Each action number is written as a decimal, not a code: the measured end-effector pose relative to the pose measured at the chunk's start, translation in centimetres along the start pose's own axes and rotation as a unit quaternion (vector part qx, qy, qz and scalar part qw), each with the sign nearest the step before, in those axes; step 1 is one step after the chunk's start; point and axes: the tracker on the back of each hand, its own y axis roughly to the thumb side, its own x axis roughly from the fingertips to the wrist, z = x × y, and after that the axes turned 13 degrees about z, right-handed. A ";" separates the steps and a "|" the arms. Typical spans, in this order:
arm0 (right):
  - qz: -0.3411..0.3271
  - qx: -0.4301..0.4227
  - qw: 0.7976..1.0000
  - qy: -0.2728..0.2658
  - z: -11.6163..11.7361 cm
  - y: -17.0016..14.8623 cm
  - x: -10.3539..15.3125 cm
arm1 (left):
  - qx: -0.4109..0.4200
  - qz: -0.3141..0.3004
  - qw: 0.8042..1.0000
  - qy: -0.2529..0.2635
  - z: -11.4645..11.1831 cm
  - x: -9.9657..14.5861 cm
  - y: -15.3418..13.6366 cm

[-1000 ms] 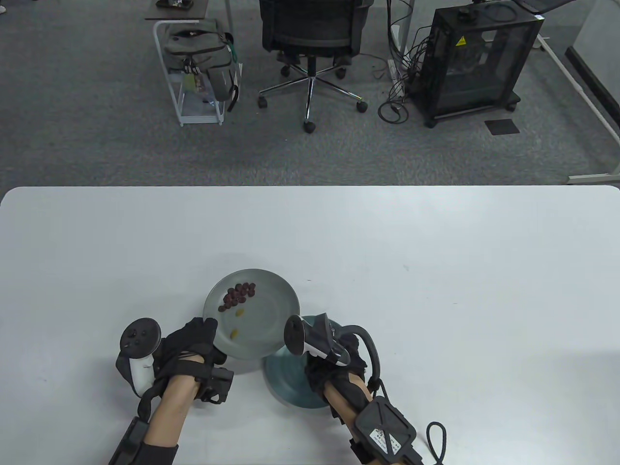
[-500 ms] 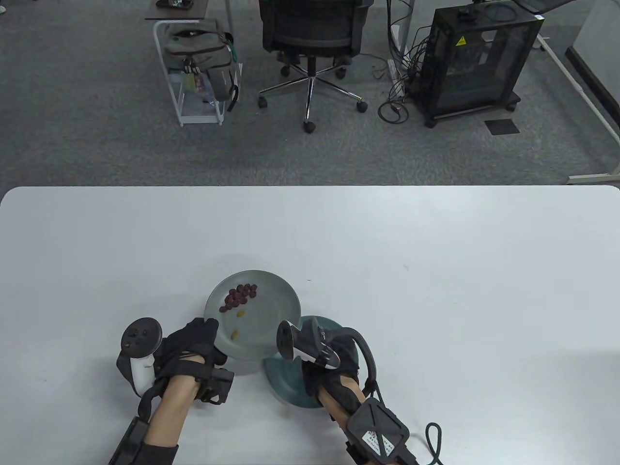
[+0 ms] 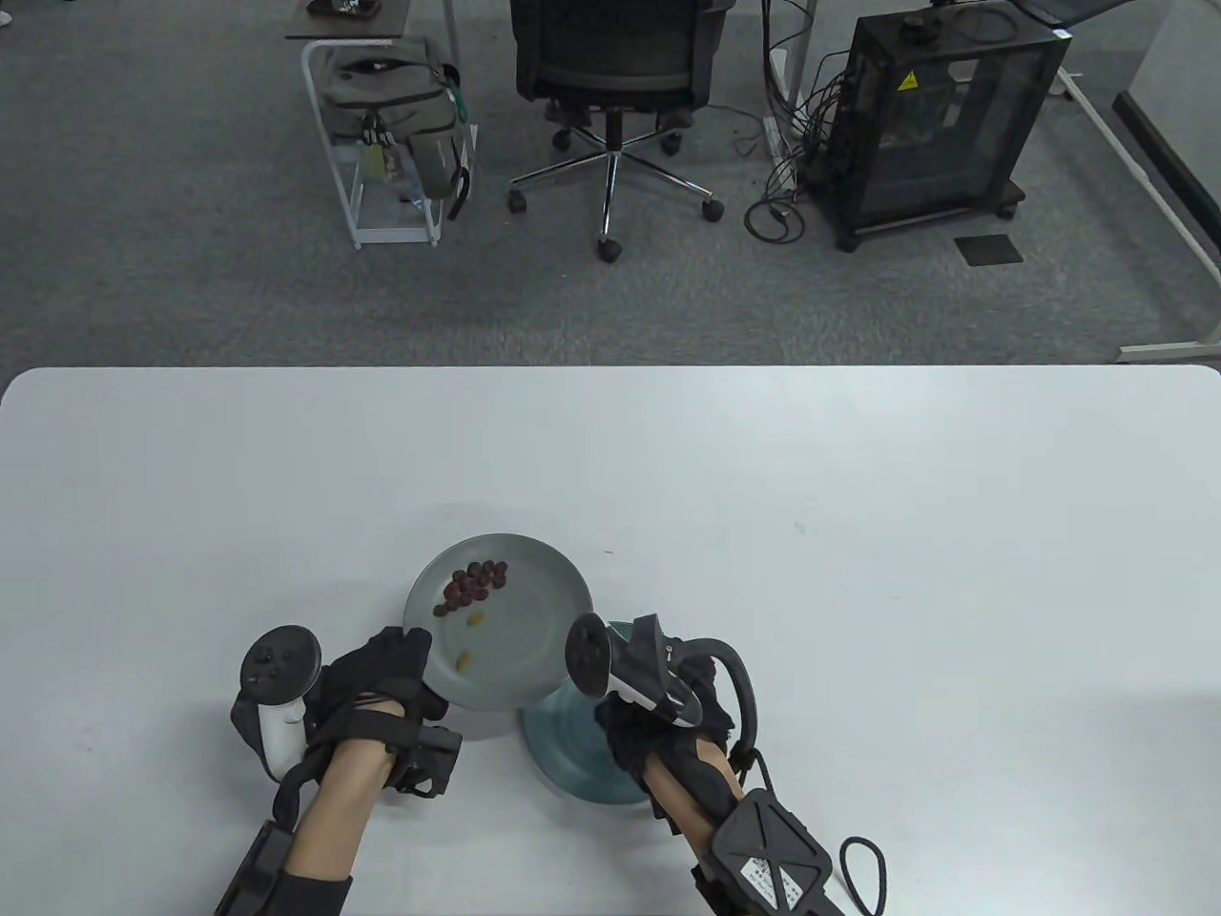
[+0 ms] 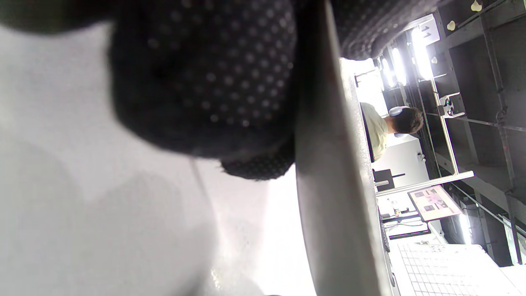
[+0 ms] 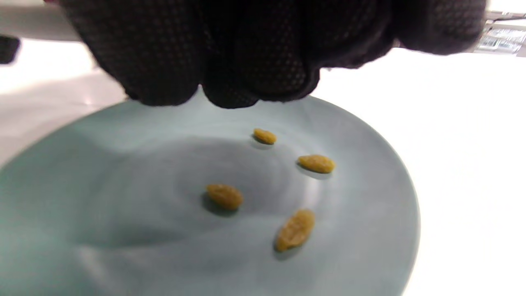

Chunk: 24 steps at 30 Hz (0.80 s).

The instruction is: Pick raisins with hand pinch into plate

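Observation:
A grey plate [image 3: 553, 582] is lifted off the table and tilted. It carries a cluster of dark red raisins [image 3: 474, 582] and two yellow raisins [image 3: 474, 619]. My left hand [image 3: 405, 668] grips its near-left rim; the left wrist view shows the rim [image 4: 328, 185] edge-on between gloved fingers [image 4: 205, 82]. My right hand [image 3: 634, 730] hovers over a teal plate [image 3: 563, 754] on the table, just right of the grey one. In the right wrist view its fingertips [image 5: 230, 88] are bunched together above the teal plate [image 5: 361, 246], which holds several yellow raisins [image 5: 224, 196]. No raisin shows between the fingertips.
The white table [image 3: 858, 534] spreads wide to the right, left and far side of the plates. Beyond its far edge stand an office chair [image 3: 610, 67], a wire cart with a bag [image 3: 391, 124] and a black cabinet [image 3: 944, 114].
My right hand swung left toward the grey plate's edge, then came back right over the teal plate. The left hand and the grey plate stayed almost still.

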 end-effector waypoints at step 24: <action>-0.031 -0.038 0.999 -0.016 -1.1 0.6 1.2 | -0.042 0.001 0.997 -0.064 -3.1 0.3 -0.2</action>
